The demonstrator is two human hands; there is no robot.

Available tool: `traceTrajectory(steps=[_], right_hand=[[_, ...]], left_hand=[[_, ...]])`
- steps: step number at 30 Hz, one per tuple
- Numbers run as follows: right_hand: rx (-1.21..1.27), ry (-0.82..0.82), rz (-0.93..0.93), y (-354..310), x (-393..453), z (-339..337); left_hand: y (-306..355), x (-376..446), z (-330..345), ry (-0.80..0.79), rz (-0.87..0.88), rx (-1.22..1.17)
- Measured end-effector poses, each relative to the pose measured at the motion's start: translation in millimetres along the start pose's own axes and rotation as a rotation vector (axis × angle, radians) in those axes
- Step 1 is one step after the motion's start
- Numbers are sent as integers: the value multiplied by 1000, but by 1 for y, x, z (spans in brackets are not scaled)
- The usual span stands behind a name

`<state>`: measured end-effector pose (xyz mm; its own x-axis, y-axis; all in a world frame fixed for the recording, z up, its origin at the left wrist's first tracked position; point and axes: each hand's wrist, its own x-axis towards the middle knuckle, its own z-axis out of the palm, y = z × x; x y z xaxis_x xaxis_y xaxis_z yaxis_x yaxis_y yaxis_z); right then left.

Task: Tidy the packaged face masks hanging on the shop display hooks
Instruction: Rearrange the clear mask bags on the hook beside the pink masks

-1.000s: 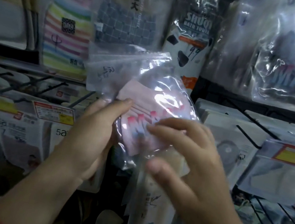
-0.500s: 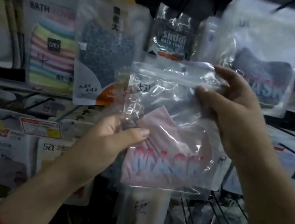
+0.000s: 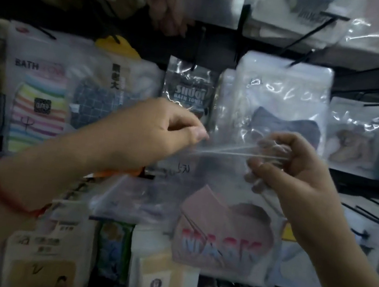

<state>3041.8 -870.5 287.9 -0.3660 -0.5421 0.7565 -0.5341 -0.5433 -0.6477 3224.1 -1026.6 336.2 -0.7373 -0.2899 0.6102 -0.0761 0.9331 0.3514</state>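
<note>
Left hand: your left hand (image 3: 160, 133) is pinching the top left corner of the clear mask bag (image 3: 214, 197), thumb and fingertips curled tight on the plastic
Right hand: your right hand (image 3: 295, 176) is gripping the top right corner of the same bag, its fingers curled round the bunched film
Mask bag: you are holding it up in front of the display rack (image 3: 367, 93), its top edge stretching taut between your two hands; it is hanging free below them, on no hook
Pink mask: the pink mask (image 3: 223, 234) with blurred red and blue lettering is sitting low in the bag, towards its right side
Hanging pack: a grey mask pack (image 3: 280, 103) is hanging on a hook (image 3: 308, 55) just behind and above the bag
Left of the rack: a striped bath towel pack (image 3: 37, 103) and a checked mask pack (image 3: 97, 103) are hanging side by side
Wrist: a red cord bracelet (image 3: 6, 195) is circling your left wrist
</note>
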Motion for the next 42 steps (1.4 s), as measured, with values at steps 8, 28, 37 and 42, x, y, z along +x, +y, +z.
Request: traceTrajectory(steps=[8, 28, 37, 42], right_hand=[[-209, 105, -83, -2, 5, -41], [-1100, 138, -595, -14, 45, -107], [-1183, 65, -645, -13, 69, -118], [-1153, 83, -651, -11, 73, -125]], left_hand=[[21, 34, 18, -61, 60, -130], [62, 119, 26, 440, 757, 447], [61, 165, 27, 709, 923, 816], [57, 176, 28, 732, 830, 801]])
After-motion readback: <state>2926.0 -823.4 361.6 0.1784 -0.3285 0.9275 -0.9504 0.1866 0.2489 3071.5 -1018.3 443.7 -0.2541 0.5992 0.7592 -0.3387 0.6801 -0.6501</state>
